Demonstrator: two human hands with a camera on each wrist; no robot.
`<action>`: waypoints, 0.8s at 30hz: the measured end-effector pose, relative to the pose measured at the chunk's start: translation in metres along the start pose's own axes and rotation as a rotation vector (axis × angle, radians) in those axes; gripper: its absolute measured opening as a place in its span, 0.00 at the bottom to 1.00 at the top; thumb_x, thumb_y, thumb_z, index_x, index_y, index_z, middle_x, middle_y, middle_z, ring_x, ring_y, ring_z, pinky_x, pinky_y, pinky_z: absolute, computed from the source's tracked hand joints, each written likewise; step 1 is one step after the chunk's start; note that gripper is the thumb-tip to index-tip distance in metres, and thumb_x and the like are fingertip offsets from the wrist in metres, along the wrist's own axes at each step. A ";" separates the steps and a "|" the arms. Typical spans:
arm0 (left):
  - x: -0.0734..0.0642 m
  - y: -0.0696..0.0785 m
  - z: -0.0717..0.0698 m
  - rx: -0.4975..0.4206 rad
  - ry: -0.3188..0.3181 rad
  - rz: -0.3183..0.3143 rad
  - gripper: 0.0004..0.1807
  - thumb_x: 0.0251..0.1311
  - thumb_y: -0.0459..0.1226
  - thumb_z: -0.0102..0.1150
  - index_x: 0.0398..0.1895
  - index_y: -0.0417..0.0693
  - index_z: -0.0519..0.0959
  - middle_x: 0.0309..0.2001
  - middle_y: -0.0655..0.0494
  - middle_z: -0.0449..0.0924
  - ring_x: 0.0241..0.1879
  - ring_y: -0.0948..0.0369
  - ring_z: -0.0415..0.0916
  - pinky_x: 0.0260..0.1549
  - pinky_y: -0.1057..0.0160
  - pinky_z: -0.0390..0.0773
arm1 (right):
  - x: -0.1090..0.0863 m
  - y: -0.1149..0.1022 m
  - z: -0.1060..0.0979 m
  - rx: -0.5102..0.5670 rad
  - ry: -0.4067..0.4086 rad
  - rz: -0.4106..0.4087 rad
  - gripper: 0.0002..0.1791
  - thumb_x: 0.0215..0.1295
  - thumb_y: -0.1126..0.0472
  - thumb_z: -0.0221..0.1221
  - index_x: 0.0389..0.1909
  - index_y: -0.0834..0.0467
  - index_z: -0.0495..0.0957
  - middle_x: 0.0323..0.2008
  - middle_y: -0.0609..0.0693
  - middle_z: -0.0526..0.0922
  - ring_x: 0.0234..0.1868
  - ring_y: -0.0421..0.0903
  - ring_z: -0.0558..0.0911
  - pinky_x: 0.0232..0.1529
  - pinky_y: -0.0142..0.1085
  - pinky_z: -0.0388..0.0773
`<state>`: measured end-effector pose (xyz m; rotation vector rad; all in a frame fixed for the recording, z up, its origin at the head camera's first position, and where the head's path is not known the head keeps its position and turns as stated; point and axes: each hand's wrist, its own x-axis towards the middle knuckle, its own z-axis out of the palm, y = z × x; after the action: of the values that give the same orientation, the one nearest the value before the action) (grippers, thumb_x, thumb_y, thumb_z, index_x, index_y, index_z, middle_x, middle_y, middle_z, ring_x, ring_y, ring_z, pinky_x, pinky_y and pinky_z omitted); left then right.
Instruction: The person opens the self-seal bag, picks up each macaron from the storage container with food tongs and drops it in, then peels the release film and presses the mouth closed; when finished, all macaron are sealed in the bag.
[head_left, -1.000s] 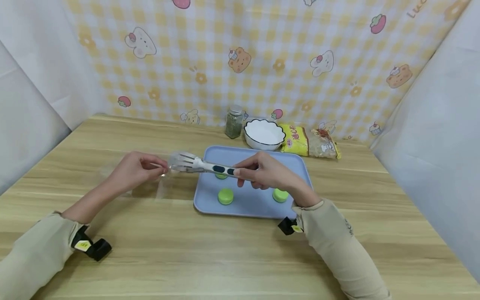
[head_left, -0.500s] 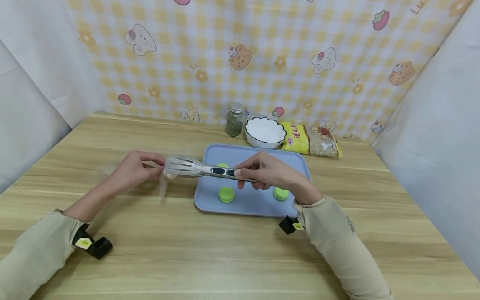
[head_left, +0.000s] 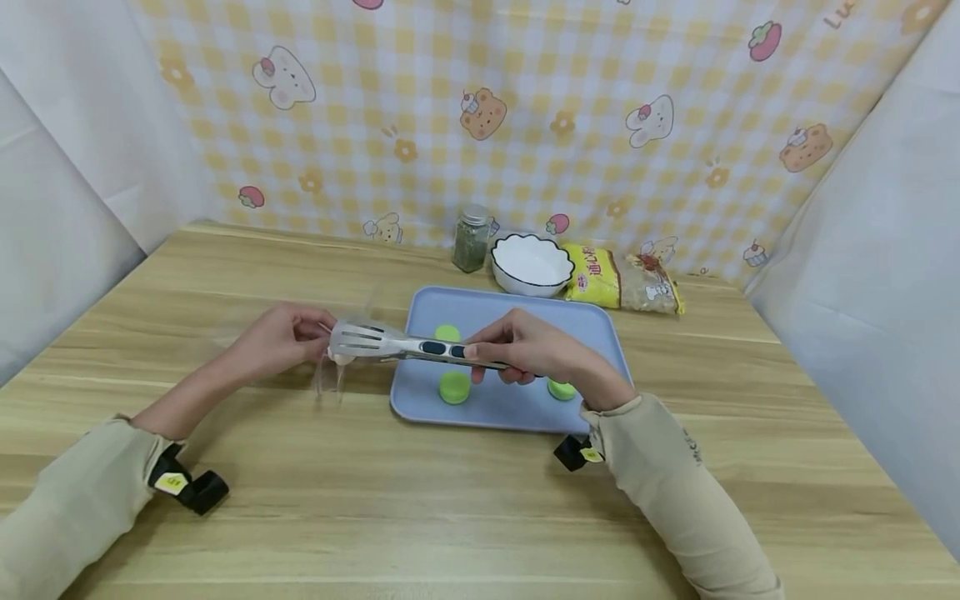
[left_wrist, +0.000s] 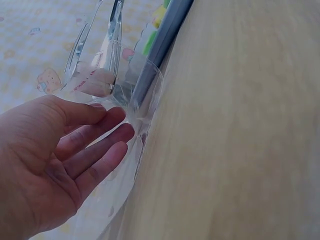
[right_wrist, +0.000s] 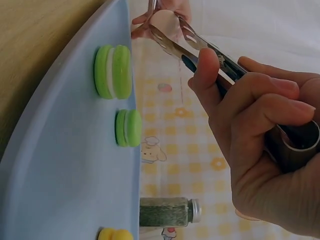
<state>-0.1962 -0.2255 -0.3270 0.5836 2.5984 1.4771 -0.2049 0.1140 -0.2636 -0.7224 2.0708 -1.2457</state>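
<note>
My right hand [head_left: 517,346] grips a pair of metal tongs [head_left: 420,346] with slotted ends, pointing left over the tray. A pale pinkish macaron [right_wrist: 165,22] sits between the tong ends; only its lower edge shows in the head view. My left hand [head_left: 288,337] pinches the edge of a clear plastic bag [left_wrist: 120,185] between thumb and forefinger, the other fingers loosely bent. In the left wrist view the tong ends and the macaron overlap the bag's mouth, seen through film with red print. Green macarons [head_left: 454,387] lie on the blue tray [head_left: 510,412] below the tongs.
Behind the tray stand a jar of dried herbs [head_left: 471,242] and a white scalloped bowl [head_left: 532,265]. A yellow pasta bag [head_left: 592,275] lies right of the bowl. One yellow piece [right_wrist: 115,234] shows on the tray in the right wrist view. A checked cloth [head_left: 420,108] hangs behind.
The tong ends have come slightly down and left, up to my left fingertips and the bag. The pale macaron's edge now shows below them. My left hand has barely shifted.
</note>
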 end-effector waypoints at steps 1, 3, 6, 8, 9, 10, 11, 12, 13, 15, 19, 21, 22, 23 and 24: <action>0.000 0.001 0.000 -0.006 0.000 -0.003 0.08 0.60 0.24 0.51 0.41 0.28 0.76 0.34 0.42 0.82 0.30 0.59 0.81 0.27 0.63 0.79 | 0.000 0.000 0.000 -0.007 0.003 -0.001 0.13 0.68 0.58 0.54 0.45 0.60 0.82 0.26 0.58 0.80 0.13 0.43 0.59 0.14 0.32 0.54; 0.000 0.002 -0.001 -0.009 0.005 -0.010 0.08 0.61 0.24 0.50 0.41 0.28 0.76 0.34 0.42 0.82 0.30 0.59 0.81 0.28 0.62 0.80 | 0.000 -0.001 0.000 -0.022 0.009 -0.005 0.13 0.68 0.58 0.54 0.44 0.60 0.82 0.27 0.61 0.80 0.13 0.43 0.59 0.14 0.32 0.54; 0.000 0.002 -0.001 -0.009 0.010 -0.025 0.08 0.61 0.25 0.50 0.41 0.27 0.75 0.34 0.42 0.82 0.31 0.62 0.80 0.28 0.63 0.80 | 0.000 -0.003 0.001 -0.036 0.017 0.002 0.12 0.67 0.58 0.55 0.44 0.59 0.82 0.28 0.64 0.80 0.13 0.43 0.59 0.14 0.32 0.53; 0.000 0.002 -0.001 -0.021 0.004 -0.036 0.08 0.60 0.25 0.50 0.41 0.27 0.74 0.31 0.45 0.81 0.30 0.64 0.79 0.29 0.62 0.80 | -0.001 -0.003 0.002 -0.045 0.023 0.012 0.12 0.67 0.57 0.55 0.45 0.59 0.82 0.29 0.64 0.80 0.13 0.43 0.60 0.14 0.32 0.53; 0.000 0.002 -0.001 -0.025 0.000 -0.039 0.08 0.60 0.24 0.50 0.41 0.27 0.74 0.30 0.46 0.81 0.30 0.64 0.79 0.29 0.62 0.80 | -0.002 -0.003 0.002 -0.050 0.025 0.017 0.12 0.67 0.58 0.55 0.45 0.59 0.82 0.29 0.64 0.80 0.13 0.43 0.60 0.14 0.32 0.53; -0.001 0.001 0.000 -0.032 -0.005 -0.042 0.08 0.60 0.24 0.50 0.41 0.27 0.74 0.29 0.47 0.81 0.30 0.65 0.79 0.29 0.62 0.80 | -0.002 -0.003 0.002 -0.056 0.027 0.022 0.13 0.67 0.58 0.55 0.45 0.59 0.82 0.29 0.64 0.80 0.13 0.42 0.60 0.14 0.32 0.53; -0.001 0.000 0.000 -0.044 -0.010 -0.045 0.08 0.60 0.24 0.49 0.40 0.28 0.74 0.28 0.47 0.81 0.30 0.64 0.79 0.29 0.62 0.80 | -0.002 -0.003 0.002 -0.064 0.030 0.022 0.13 0.67 0.58 0.55 0.45 0.59 0.82 0.29 0.64 0.80 0.13 0.42 0.60 0.14 0.32 0.53; -0.001 0.000 0.000 -0.053 -0.015 -0.046 0.07 0.60 0.24 0.49 0.40 0.28 0.74 0.27 0.47 0.81 0.30 0.64 0.79 0.29 0.61 0.80 | -0.003 -0.002 0.003 -0.072 0.034 0.020 0.13 0.67 0.58 0.55 0.46 0.59 0.81 0.28 0.64 0.80 0.13 0.42 0.60 0.14 0.32 0.54; -0.001 -0.001 0.000 -0.058 -0.019 -0.049 0.07 0.60 0.24 0.49 0.39 0.29 0.74 0.27 0.47 0.81 0.30 0.63 0.79 0.29 0.61 0.80 | -0.003 -0.002 0.002 -0.077 0.038 0.019 0.13 0.67 0.58 0.55 0.46 0.59 0.81 0.28 0.63 0.80 0.13 0.42 0.60 0.14 0.32 0.54; -0.001 -0.001 0.000 -0.069 -0.026 -0.051 0.06 0.60 0.25 0.50 0.39 0.29 0.74 0.30 0.46 0.82 0.31 0.61 0.80 0.29 0.60 0.80 | -0.003 -0.002 0.002 -0.091 0.049 0.021 0.13 0.67 0.58 0.55 0.46 0.59 0.81 0.28 0.63 0.80 0.13 0.42 0.61 0.14 0.31 0.54; -0.001 -0.001 -0.001 -0.089 -0.044 -0.064 0.06 0.60 0.26 0.49 0.37 0.30 0.75 0.31 0.45 0.82 0.33 0.58 0.81 0.29 0.59 0.80 | -0.003 -0.001 0.000 -0.128 0.079 0.040 0.12 0.67 0.59 0.55 0.45 0.59 0.82 0.29 0.64 0.80 0.13 0.42 0.62 0.14 0.31 0.55; -0.001 -0.001 -0.001 -0.090 -0.047 -0.067 0.06 0.60 0.25 0.48 0.37 0.30 0.74 0.31 0.44 0.82 0.34 0.57 0.81 0.29 0.58 0.80 | -0.002 -0.001 0.000 -0.147 0.087 0.054 0.12 0.67 0.58 0.55 0.46 0.59 0.82 0.29 0.65 0.80 0.13 0.42 0.62 0.14 0.31 0.55; -0.001 0.000 -0.002 -0.095 -0.050 -0.071 0.06 0.60 0.25 0.47 0.37 0.30 0.74 0.31 0.44 0.82 0.34 0.57 0.81 0.30 0.58 0.80 | -0.002 -0.002 0.000 -0.156 0.089 0.059 0.12 0.67 0.58 0.55 0.46 0.59 0.81 0.29 0.64 0.80 0.13 0.42 0.62 0.14 0.31 0.56; -0.001 0.000 -0.002 -0.094 -0.050 -0.074 0.06 0.60 0.25 0.47 0.37 0.30 0.74 0.32 0.43 0.82 0.35 0.56 0.81 0.30 0.58 0.80 | -0.001 -0.002 0.001 -0.167 0.092 0.062 0.12 0.67 0.58 0.55 0.46 0.58 0.81 0.29 0.64 0.80 0.13 0.42 0.62 0.14 0.31 0.56; -0.001 0.000 -0.002 -0.095 -0.050 -0.078 0.06 0.61 0.26 0.48 0.37 0.31 0.74 0.32 0.43 0.82 0.35 0.55 0.81 0.30 0.58 0.80 | -0.001 -0.003 0.002 -0.179 0.094 0.063 0.12 0.67 0.58 0.55 0.46 0.58 0.81 0.29 0.64 0.80 0.13 0.42 0.61 0.14 0.31 0.56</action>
<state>-0.1953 -0.2273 -0.3261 0.4961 2.4681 1.5315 -0.2024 0.1125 -0.2613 -0.6831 2.2860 -1.0882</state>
